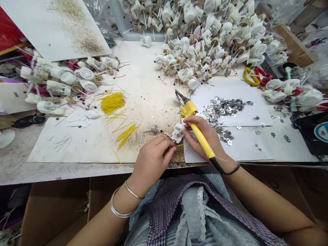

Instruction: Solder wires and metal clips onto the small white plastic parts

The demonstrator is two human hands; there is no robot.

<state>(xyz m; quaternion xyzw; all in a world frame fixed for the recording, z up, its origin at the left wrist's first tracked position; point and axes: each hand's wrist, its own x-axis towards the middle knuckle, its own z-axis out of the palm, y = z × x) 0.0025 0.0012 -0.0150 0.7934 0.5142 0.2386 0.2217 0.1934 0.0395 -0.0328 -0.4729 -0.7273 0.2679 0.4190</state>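
Head view: left hand point(152, 164) and right hand point(214, 138) meet over a small white plastic part point(177, 133) near the front of the bench point(51, 174).

At far left, white plastic units point(51, 82) with red wires lie grouped; loose yellow wires point(112, 103) sit further right, apparently placed within easy reach of the left hand. The left fingers point(166, 147) are pinched closed on one yellow wire point(179, 145), its end just beside the white part. The right fingers point(188, 127) close around a yellow soldering iron point(189, 109), its tip raised away from the part, seemingly to keep the heat clear. Silver metal clips point(222, 109) lie heaped further right, beside white paper point(246, 150).
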